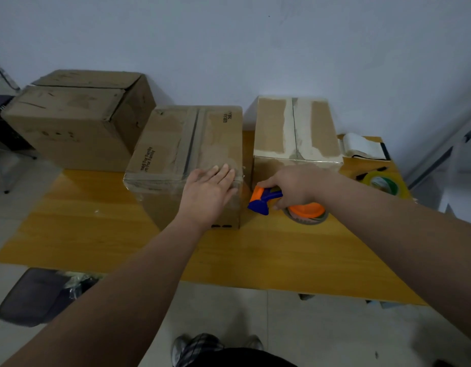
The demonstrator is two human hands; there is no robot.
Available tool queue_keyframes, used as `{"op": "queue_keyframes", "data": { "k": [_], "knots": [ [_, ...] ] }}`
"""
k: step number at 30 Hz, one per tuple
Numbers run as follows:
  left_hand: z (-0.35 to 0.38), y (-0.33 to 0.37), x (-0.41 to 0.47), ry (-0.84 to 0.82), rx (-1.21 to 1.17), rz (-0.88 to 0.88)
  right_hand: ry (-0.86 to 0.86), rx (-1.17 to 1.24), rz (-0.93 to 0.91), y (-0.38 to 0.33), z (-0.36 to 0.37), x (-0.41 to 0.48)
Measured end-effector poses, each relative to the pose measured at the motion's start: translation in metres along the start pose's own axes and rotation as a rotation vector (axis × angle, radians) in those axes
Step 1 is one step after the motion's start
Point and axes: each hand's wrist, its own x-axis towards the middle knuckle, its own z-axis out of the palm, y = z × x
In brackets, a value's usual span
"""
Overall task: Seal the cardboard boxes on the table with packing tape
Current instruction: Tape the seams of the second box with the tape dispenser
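On the yellow bench (97, 234) two closed cardboard boxes stand side by side near the wall, with a narrow gap between them. A wide strip of bare wood lies between their fronts and the near edge of the bench.

The left hand (210, 192) lies flat on the top of the middle box (184, 154), at its front right corner. The fingers are straight and together, and the fingertips reach almost to the right edge. Tape runs along the centre seam of this box, and a glossy strip goes over its front top edge.

The right hand (290, 186) is curled round the handle of the tape dispenser (263, 200), which is orange and blue. The dispenser is low in front of the gap, just beside the front right corner of the middle box. Its roll (305, 211) is very near the wood, but I cannot tell if it touches.

The right box (295, 128) stands behind this hand. Its top has pale torn patches on both sides of the seam.

To the right, near the far right corner of the bench, a spare tape roll (382, 181) lies flat, and a white folded thing (361, 147) lies behind it.

Beyond the left back corner a large box (78, 115) stands with its flaps not fully flat. I cannot tell what carries it. A dark chair seat (30, 295) is just under the near left edge.
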Motion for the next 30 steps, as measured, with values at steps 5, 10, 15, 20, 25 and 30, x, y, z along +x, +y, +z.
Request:
{"op": "queue_keyframes", "data": {
  "k": [5, 10, 15, 20, 25, 30],
  "knots": [
    [-0.001, -0.003, 0.0, 0.002, 0.003, -0.012, -0.105, -0.229, 0.093, 0.008, 0.033, -0.014],
    [0.004, 0.002, -0.002, 0.049, -0.096, -0.041, -0.069, 0.516, 0.316, 0.031, 0.091, -0.036],
    [0.003, 0.003, -0.003, 0.071, -0.091, -0.067, 0.023, 1.338, 0.397, 0.034, 0.085, -0.026],
    [0.004, 0.009, -0.005, 0.067, -0.136, -0.102, 0.015, 1.704, 0.331, 0.028, 0.105, -0.007],
    [0.006, 0.008, -0.007, 0.084, -0.133, -0.093, -0.07, 1.696, 0.364, 0.022, 0.13, 0.009],
    [0.009, 0.01, -0.007, 0.167, -0.164, -0.086, -0.064, 1.534, 0.533, 0.019, 0.164, 0.03]
  ]
}}
